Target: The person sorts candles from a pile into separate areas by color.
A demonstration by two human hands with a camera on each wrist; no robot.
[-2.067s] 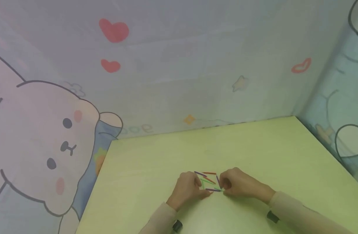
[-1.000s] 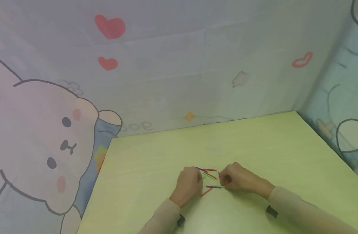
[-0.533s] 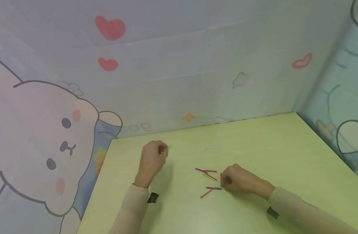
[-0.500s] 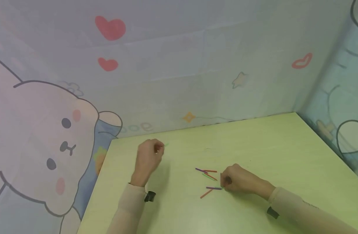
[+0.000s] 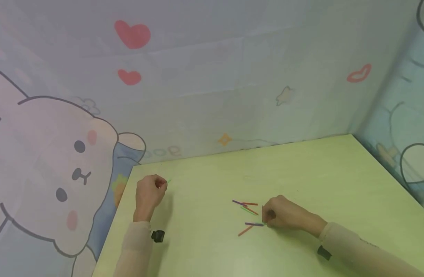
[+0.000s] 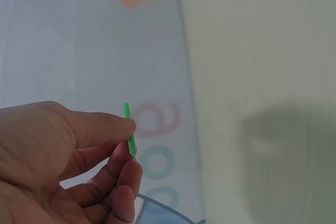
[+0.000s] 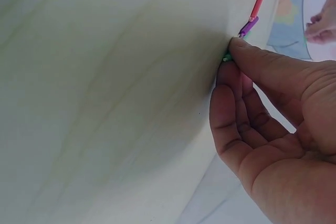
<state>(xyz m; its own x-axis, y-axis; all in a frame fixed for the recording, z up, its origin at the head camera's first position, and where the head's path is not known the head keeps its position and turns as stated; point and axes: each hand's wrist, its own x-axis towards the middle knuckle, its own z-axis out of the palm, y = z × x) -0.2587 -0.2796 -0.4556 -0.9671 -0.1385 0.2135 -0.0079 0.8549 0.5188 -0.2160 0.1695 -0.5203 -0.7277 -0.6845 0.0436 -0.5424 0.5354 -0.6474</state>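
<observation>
My left hand (image 5: 149,195) is raised over the left part of the table, pinching a short green stick (image 6: 129,136) between thumb and fingertips. At the right of a loose group of sticks, my right hand (image 5: 282,211) rests low on the table and pinches the end of another green stick (image 7: 227,57). Beside its fingertips lie a purple stick (image 5: 252,224) and a red stick (image 5: 245,231), their ends close together. Farther back are a second purple stick (image 5: 238,202), two reddish sticks, one of them at the back (image 5: 251,204), and a green stick (image 5: 247,211).
The pale yellow-green table (image 5: 205,246) reaches back to a cloth wall (image 5: 205,115) printed with hearts and a bear. Another printed cloth (image 5: 412,115) stands along the right side. A dark wrist camera (image 5: 158,236) sits on the left sleeve.
My left hand has left the stick group and moved far to the left, carrying a green stick from the group's left side. My right hand has stayed nearly still.
</observation>
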